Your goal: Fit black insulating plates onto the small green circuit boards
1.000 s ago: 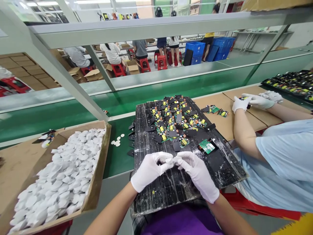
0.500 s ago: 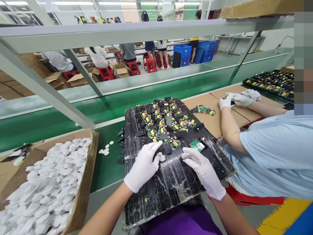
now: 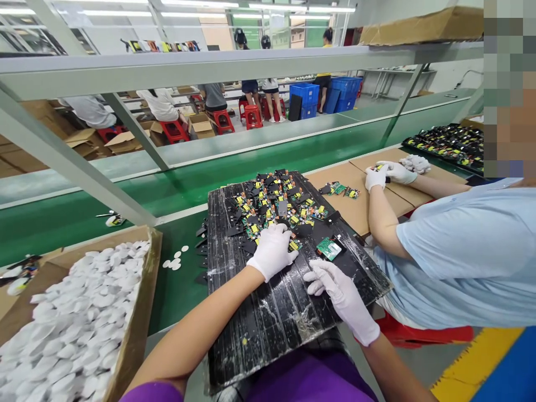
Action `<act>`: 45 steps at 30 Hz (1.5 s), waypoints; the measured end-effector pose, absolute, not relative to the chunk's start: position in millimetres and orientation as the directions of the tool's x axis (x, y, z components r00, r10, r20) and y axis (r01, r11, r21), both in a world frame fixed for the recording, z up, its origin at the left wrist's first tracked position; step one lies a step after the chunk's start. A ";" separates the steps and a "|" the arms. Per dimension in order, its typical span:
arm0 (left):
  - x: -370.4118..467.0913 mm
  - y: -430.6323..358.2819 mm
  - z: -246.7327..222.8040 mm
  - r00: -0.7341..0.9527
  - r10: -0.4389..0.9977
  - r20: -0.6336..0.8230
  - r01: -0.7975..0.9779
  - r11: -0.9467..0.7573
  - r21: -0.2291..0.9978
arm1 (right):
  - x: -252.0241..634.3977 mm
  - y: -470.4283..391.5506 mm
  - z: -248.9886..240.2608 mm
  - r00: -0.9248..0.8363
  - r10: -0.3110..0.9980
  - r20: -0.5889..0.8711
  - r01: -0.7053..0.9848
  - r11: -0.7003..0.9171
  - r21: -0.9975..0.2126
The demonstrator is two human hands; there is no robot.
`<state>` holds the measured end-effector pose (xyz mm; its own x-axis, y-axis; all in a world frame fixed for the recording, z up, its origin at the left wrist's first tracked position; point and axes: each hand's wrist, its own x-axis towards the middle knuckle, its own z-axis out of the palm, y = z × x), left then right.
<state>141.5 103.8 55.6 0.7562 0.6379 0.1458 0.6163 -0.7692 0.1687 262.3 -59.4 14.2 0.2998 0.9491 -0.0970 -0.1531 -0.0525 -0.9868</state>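
Note:
White gloves cover both of my hands. My left hand (image 3: 274, 251) reaches over the near edge of a pile of small circuit boards (image 3: 268, 202), fingers curled down on a part too hidden to name. The boards carry yellow and black parts and lie on a black, tape-covered panel (image 3: 268, 312) across my lap. My right hand (image 3: 341, 293) hovers over the panel's right side, its fingers curled together around what may be white discs. Just above it lies a green board (image 3: 329, 249) beside a black piece.
A cardboard box (image 3: 156, 251) of white discs stands at left, with several loose discs (image 3: 171, 263) beside it. At right, a person in light blue (image 3: 452, 245) works over cardboard (image 3: 360, 209). A metal shelf frame crosses ahead.
My left hand has moved forward and right onto the near boards, covering the dark piece there. My right hand has shifted little. The view has swung slightly to the right.

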 end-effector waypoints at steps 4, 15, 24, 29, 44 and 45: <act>134.9 103.2 59.1 0.759 0.631 0.160 0.569 -0.762 0.310 | 259.9 -58.2 11.0 0.315 0.947 -0.069 -0.136 -0.026 -0.990; 81.1 84.0 65.0 0.687 0.667 0.288 0.457 -0.704 0.543 | 251.3 -40.1 20.7 0.287 0.958 0.015 0.002 0.015 -1.000; 75.2 55.7 61.0 0.911 0.403 0.084 0.366 -0.886 0.286 | 252.3 -48.7 17.3 0.318 0.911 0.262 0.270 0.178 -0.946; 86.4 51.1 57.5 0.849 0.513 0.125 0.426 -0.805 0.412 | 257.2 -59.5 18.1 0.345 0.894 0.286 0.322 0.174 -0.931; 46.1 5.5 75.0 0.685 0.695 -0.218 -0.090 0.378 0.922 | 225.9 -55.0 37.6 0.230 0.827 0.512 0.287 0.445 -0.848; 44.8 1.2 73.2 0.656 0.718 -0.233 -0.149 0.426 0.892 | 222.9 -54.2 39.3 0.210 0.834 0.511 0.256 0.457 -0.852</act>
<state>44.8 1.2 73.2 0.6561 0.7178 -0.2330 -0.1490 0.4259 0.8924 222.9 -54.2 39.3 0.2099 0.8337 0.5108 0.2564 0.4572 -0.8516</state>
